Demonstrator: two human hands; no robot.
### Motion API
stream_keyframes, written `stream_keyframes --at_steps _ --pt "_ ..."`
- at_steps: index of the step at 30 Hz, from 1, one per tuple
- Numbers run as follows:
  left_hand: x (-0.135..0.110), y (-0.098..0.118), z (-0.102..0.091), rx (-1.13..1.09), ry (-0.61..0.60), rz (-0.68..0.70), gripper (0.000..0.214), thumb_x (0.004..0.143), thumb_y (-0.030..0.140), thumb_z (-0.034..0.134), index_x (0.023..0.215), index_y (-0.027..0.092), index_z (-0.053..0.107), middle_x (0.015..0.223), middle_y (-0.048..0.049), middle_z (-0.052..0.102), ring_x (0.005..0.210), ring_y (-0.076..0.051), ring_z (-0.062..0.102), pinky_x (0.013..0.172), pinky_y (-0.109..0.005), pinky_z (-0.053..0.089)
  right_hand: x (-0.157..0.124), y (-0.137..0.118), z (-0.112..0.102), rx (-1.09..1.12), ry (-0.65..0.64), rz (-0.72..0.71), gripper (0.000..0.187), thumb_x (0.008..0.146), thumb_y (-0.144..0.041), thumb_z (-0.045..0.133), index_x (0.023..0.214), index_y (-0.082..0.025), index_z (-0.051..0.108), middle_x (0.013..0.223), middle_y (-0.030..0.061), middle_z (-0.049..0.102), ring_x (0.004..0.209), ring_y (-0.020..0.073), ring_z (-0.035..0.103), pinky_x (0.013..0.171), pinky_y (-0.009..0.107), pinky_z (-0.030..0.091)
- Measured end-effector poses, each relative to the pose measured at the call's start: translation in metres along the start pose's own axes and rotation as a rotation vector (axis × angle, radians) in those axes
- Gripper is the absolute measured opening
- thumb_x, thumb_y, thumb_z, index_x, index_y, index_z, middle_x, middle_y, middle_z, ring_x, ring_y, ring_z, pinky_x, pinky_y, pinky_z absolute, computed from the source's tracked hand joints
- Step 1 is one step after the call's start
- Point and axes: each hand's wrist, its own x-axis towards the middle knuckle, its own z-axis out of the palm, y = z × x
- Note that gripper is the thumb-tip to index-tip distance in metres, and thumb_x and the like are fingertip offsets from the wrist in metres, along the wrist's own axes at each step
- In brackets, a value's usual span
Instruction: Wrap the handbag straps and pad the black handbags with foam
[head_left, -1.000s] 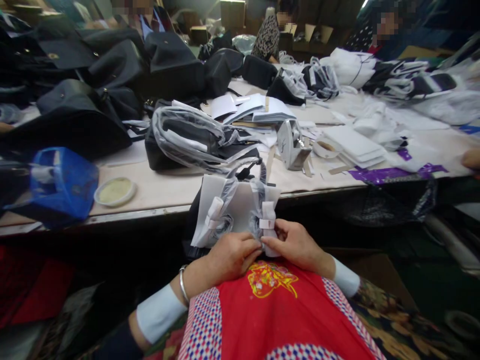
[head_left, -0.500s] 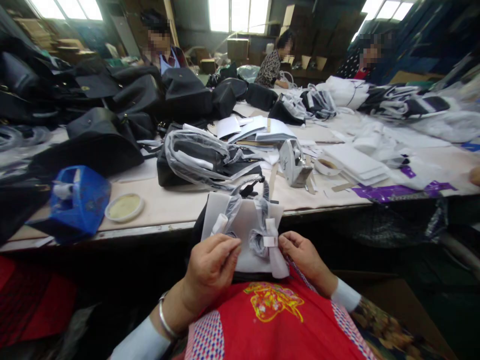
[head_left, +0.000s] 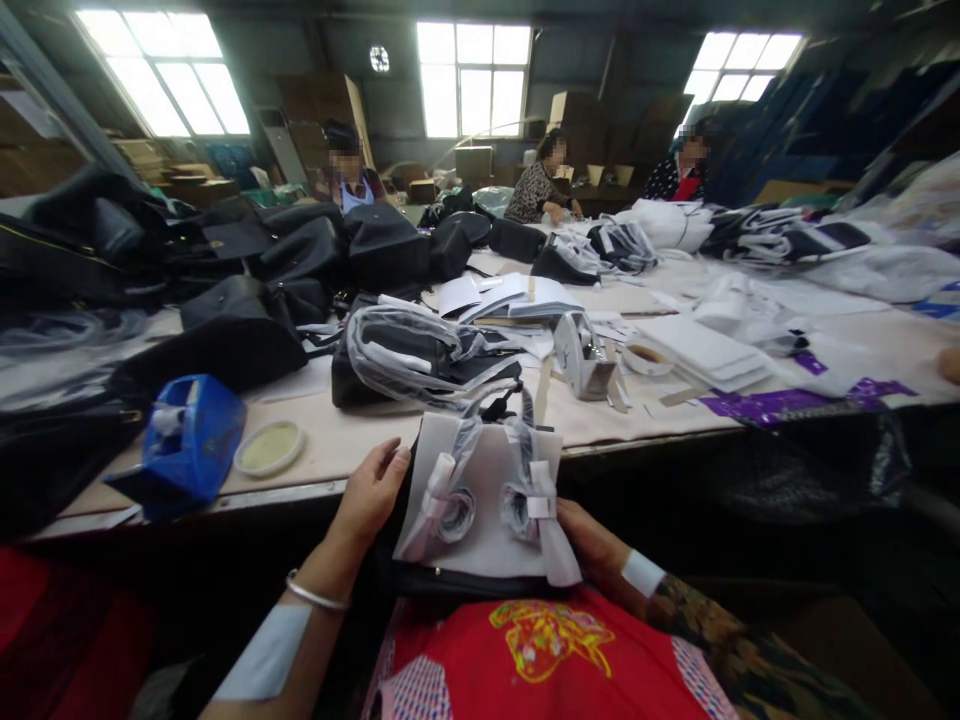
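A black handbag (head_left: 480, 505), its front covered with white foam sheet and its straps wrapped in clear plastic and white paper, rests on my lap against the table edge. My left hand (head_left: 367, 490) grips its left side, thumb and fingers curled round the edge. My right hand (head_left: 592, 540) is under its lower right corner, mostly hidden by the bag and a white paper strip.
On the long table (head_left: 352, 440) lie a plastic-wrapped black bag (head_left: 420, 355), a blue tape dispenser (head_left: 191, 440), a round lid (head_left: 270, 447), a white tape dispenser (head_left: 589, 350), stacked white sheets (head_left: 697, 345) and piled black bags (head_left: 247, 260). Three people sit at the far end.
My hands left the wrapped strap ends at the bag's bottom. The left hand moved up to its left side, the right went beneath it. The bag tilted flatter and the camera lifted.
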Motion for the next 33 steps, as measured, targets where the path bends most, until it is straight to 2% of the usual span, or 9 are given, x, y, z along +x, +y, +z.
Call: stream_keyframes --at_steps 2,6,10,15,20,24,29,31,33 --pt "0.006 -0.004 0.000 0.002 -0.079 -0.017 0.061 0.090 0.057 0.052 0.131 0.013 0.060 0.130 -0.0172 0.065 0.123 -0.030 0.060 0.109 -0.047 0.045 0.002 -0.003 0.003 -0.036 0.037 -0.016 0.055 0.068 -0.056 0.082 0.099 -0.012 0.073 0.087 0.0100 0.075 0.083 0.0269 0.070 0.084 0.042 0.055" --pt "0.002 0.003 0.006 0.069 -0.067 0.014 0.066 0.086 0.057 0.057 0.135 0.012 0.057 0.131 -0.0184 0.065 0.123 -0.033 0.060 0.109 -0.050 0.043 -0.001 -0.019 0.012 -0.100 0.058 -0.101 0.050 0.066 -0.051 0.085 0.096 -0.012 0.072 0.079 0.0068 0.073 0.073 0.0230 0.067 0.072 0.037 0.055" --pt "0.004 0.006 0.007 -0.128 -0.106 -0.048 0.068 0.087 0.062 0.054 0.132 0.012 0.059 0.123 -0.0159 0.070 0.116 -0.032 0.064 0.103 -0.045 0.047 -0.016 -0.057 0.024 -0.114 -0.017 -0.189 0.049 0.069 -0.049 0.083 0.098 -0.012 0.072 0.077 0.0050 0.072 0.066 0.0183 0.063 0.063 0.030 0.052" --pt "0.014 0.009 0.008 -0.282 -0.075 -0.148 0.070 0.078 0.071 0.057 0.112 0.011 0.066 0.104 -0.0136 0.074 0.105 -0.033 0.067 0.096 -0.047 0.051 -0.040 -0.104 0.047 -0.268 -0.151 -0.297 0.044 0.078 -0.050 0.075 0.103 -0.014 0.072 0.092 0.0064 0.073 0.076 0.0204 0.065 0.065 0.029 0.052" --pt "0.014 0.020 -0.002 -0.311 -0.090 -0.103 0.060 0.073 0.070 0.061 0.102 0.019 0.070 0.104 -0.0126 0.076 0.101 -0.035 0.067 0.096 -0.050 0.053 -0.045 -0.121 0.061 -0.471 -0.263 -0.445 0.036 0.088 -0.046 0.065 0.103 -0.014 0.072 0.092 0.0051 0.072 0.080 0.0207 0.063 0.068 0.028 0.051" --pt "0.009 0.018 -0.013 -0.238 -0.078 -0.098 0.059 0.082 0.067 0.053 0.107 0.015 0.069 0.101 -0.0122 0.076 0.100 -0.034 0.068 0.092 -0.049 0.055 -0.041 -0.117 0.055 -0.443 -0.173 -0.423 0.036 0.089 -0.048 0.061 0.091 -0.014 0.070 0.080 0.0037 0.069 0.069 0.0169 0.058 0.060 0.026 0.046" --pt "-0.013 0.038 -0.024 0.068 0.235 0.037 0.063 0.089 0.064 0.048 0.122 0.013 0.063 0.123 -0.0184 0.067 0.118 -0.033 0.062 0.105 -0.050 0.046 -0.057 -0.127 0.026 -0.510 -0.027 -0.398 0.038 0.087 -0.052 0.061 0.089 -0.014 0.070 0.079 0.0051 0.069 0.068 0.0195 0.059 0.058 0.028 0.045" --pt "-0.028 0.060 -0.024 0.075 0.179 0.127 0.064 0.089 0.064 0.050 0.123 0.012 0.063 0.124 -0.0189 0.066 0.117 -0.033 0.063 0.102 -0.049 0.049 -0.070 -0.140 0.015 -0.599 0.062 -0.424 0.038 0.088 -0.052 0.059 0.086 -0.015 0.069 0.076 0.0046 0.068 0.066 0.0191 0.057 0.057 0.029 0.044" --pt "-0.040 0.084 -0.017 -0.003 -0.004 0.151 0.067 0.088 0.066 0.051 0.128 0.013 0.061 0.127 -0.0187 0.066 0.119 -0.033 0.063 0.101 -0.048 0.051 -0.083 -0.156 0.007 -0.766 0.181 -0.476 0.036 0.088 -0.051 0.057 0.079 -0.017 0.066 0.071 0.0037 0.065 0.064 0.0184 0.055 0.056 0.029 0.042"
